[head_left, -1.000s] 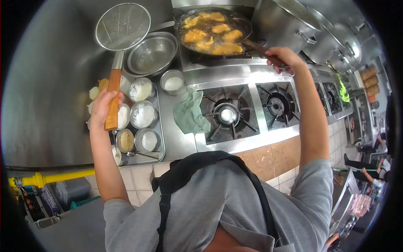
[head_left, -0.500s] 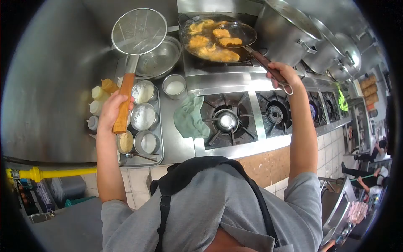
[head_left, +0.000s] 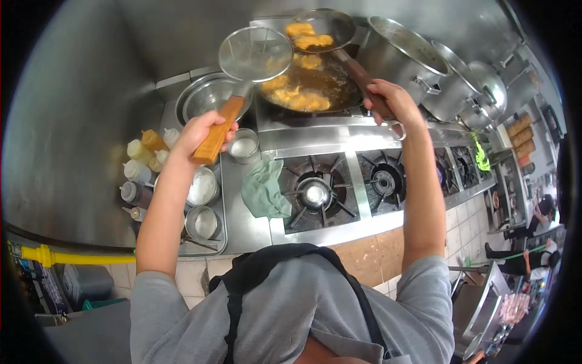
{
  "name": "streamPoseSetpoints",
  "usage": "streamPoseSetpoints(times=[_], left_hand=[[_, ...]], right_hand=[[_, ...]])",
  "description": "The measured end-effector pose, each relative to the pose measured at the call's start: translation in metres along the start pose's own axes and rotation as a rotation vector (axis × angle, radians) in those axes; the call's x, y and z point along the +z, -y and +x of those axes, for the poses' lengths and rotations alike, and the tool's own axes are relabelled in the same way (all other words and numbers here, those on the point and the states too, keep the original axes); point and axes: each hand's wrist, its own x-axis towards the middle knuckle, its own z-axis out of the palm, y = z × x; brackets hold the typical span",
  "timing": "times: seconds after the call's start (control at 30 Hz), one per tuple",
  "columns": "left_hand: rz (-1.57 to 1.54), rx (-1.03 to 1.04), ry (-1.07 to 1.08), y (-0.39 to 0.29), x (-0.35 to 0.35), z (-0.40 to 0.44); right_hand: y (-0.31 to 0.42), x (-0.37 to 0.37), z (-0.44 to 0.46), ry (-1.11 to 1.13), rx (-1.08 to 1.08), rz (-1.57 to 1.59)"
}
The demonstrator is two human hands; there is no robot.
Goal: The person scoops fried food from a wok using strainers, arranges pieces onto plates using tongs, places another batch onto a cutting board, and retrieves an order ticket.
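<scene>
My left hand [head_left: 203,133] is wrapped round the wooden handle of a round mesh skimmer [head_left: 254,51]. Its mesh hovers over the left edge of a wide pan of oil [head_left: 336,76] and looks empty. My right hand [head_left: 391,103] grips the dark handle of a second skimmer [head_left: 342,27], raised above the back of the pan. Two golden fried pieces [head_left: 313,41] lie on that skimmer. Several more battered pieces [head_left: 300,99] sit in the bubbling oil, partly hidden by the left skimmer.
Metal bowls [head_left: 203,100] stand left of the pan, large pots [head_left: 406,54] to its right. Nearer are squeeze bottles [head_left: 139,151], a tray of containers [head_left: 203,188], a green cloth [head_left: 267,188] and gas burners [head_left: 315,193]. Other people [head_left: 536,261] are far right.
The right skimmer has risen from the oil toward the back with two fried pieces on it. The left skimmer has moved right, from above the bowls to over the pan's edge.
</scene>
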Motion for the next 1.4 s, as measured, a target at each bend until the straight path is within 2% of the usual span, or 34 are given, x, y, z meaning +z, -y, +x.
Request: streamPoseSetpoints(times=[0.2,0.27,0.33,0.37,0.47,0.83,0.93,1.07,1.17,1.2,1.27,1.3,1.33,1.4], left_hand=[[-0.112,-0.032,0.111,0.003,0.039,0.036],[-0.077,-0.01,0.116,0.0,0.051,0.035],[-0.079,-0.016,0.131,-0.001,0.052,0.041],[-0.111,-0.031,0.167,-0.001,0.051,0.044],[-0.127,-0.03,0.208,0.0,0.052,0.049],[-0.173,-0.045,0.279,-0.004,0.059,0.069],[-0.115,-0.041,0.252,-0.007,0.057,0.068],[-0.04,-0.035,0.191,-0.015,0.054,0.062],[-0.027,-0.039,0.165,-0.022,0.04,0.064],[-0.029,-0.055,0.154,-0.023,0.037,0.063],[0.011,-0.037,0.106,-0.027,0.034,0.057],[0.012,-0.026,0.121,-0.029,0.03,0.056],[0.015,-0.013,0.137,-0.031,0.028,0.055],[0.013,-0.003,0.13,-0.034,0.03,0.048]], right_hand=[[-0.015,0.054,0.023,-0.053,-0.021,0.009],[-0.029,0.067,0.032,-0.09,-0.004,-0.207],[-0.037,0.075,0.027,-0.173,-0.1,-0.599],[-0.064,0.072,0.038,-0.334,-0.349,-0.9],[-0.056,0.073,0.024,-0.375,-0.292,-1.082],[-0.027,0.031,0.026,-0.578,-0.252,-0.99],[-0.037,0.018,0.036,-0.604,-0.155,-1.032],[-0.06,0.009,0.048,-0.53,-0.011,-1.079],[-0.09,-0.002,0.06,-0.52,-0.037,-1.122],[-0.09,-0.007,0.06,-0.513,-0.033,-1.121],[-0.088,-0.018,0.06,-0.275,0.239,-0.39],[-0.09,-0.021,0.06,-0.263,0.241,-0.221],[-0.091,-0.025,0.059,-0.265,0.243,-0.219],[-0.092,-0.034,0.054,-0.13,0.243,-0.038]])
